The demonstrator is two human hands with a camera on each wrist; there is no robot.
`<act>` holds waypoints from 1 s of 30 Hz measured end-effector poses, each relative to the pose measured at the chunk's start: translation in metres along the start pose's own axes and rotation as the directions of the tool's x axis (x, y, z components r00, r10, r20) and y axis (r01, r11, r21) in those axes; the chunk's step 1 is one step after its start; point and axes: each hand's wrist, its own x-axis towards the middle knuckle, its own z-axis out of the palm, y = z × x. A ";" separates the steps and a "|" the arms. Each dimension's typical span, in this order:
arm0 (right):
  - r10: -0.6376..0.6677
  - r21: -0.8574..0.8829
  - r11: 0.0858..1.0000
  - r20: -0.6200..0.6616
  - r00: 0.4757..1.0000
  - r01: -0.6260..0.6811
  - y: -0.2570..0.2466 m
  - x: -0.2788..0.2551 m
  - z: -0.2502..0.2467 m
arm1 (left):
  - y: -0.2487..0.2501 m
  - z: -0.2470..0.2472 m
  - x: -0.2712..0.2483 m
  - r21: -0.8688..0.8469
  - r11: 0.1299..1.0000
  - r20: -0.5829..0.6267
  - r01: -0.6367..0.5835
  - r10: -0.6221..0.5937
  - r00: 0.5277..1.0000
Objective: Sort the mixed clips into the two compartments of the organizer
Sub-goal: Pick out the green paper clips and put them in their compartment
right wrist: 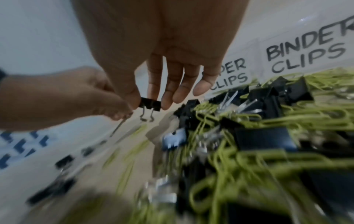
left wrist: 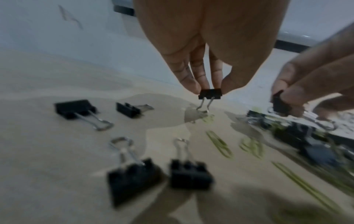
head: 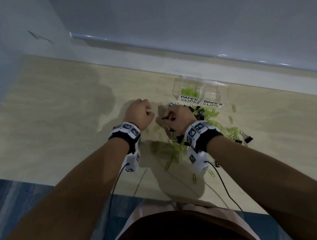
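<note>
My left hand (left wrist: 210, 90) pinches a small black binder clip (left wrist: 210, 94) by its body, wire handles hanging down just above the table. In the head view the left hand (head: 140, 113) sits left of the pile. Beside it, my right hand (right wrist: 151, 106) pinches another small black binder clip (right wrist: 150, 104) between thumb and fingers. The clear organizer (head: 217, 84) stands behind the hands; its PAPER CLIPS compartment (head: 188, 93) holds green paper clips, and its BINDER CLIPS compartment (head: 213, 95) looks bare. A mixed pile (right wrist: 249, 128) of green paper clips and black binder clips lies in front of it.
Several black binder clips (left wrist: 76, 108) lie apart on the wooden table (head: 54, 122) left of the pile. Loose green paper clips (head: 233, 130) are scattered to the right and toward the near edge. A wall (head: 181, 17) runs close behind the organizer. Wrist cables (head: 224, 187) trail off the front edge.
</note>
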 end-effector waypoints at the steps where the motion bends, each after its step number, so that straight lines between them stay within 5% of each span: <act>1: 0.030 0.025 0.999 -0.020 0.999 -0.029 -0.001 0.006 -0.007 | -0.008 -0.006 0.002 -0.006 1.000 -0.034 0.011 -0.011 0.999; 5: 0.081 -0.022 0.996 -0.020 0.997 -0.081 -0.002 0.025 -0.023 | -0.032 -0.016 0.000 0.078 0.997 -0.041 0.002 0.001 0.999; 8: 0.088 -0.127 0.988 0.037 0.995 -0.083 -0.001 0.016 -0.031 | -0.017 -0.004 -0.010 0.048 0.986 0.071 -0.160 0.157 0.985; 15: -0.095 -0.320 0.934 0.213 0.972 0.161 0.039 -0.049 -0.009 | 0.037 0.044 -0.030 0.068 0.895 0.383 -0.441 0.385 0.840; 20: -0.060 -0.433 0.891 0.191 0.980 0.139 0.049 -0.058 0.008 | 0.033 0.044 -0.025 0.128 0.859 0.430 -0.495 0.402 0.809; 25: -0.049 -0.456 0.884 0.141 0.989 0.109 0.042 -0.057 0.009 | 0.020 0.031 -0.024 0.027 0.912 0.303 -0.410 0.384 0.872; 30: -0.040 -0.400 0.910 0.174 0.984 0.108 0.041 -0.053 0.004 | -0.007 0.001 -0.007 -0.051 0.990 0.008 -0.129 0.130 0.991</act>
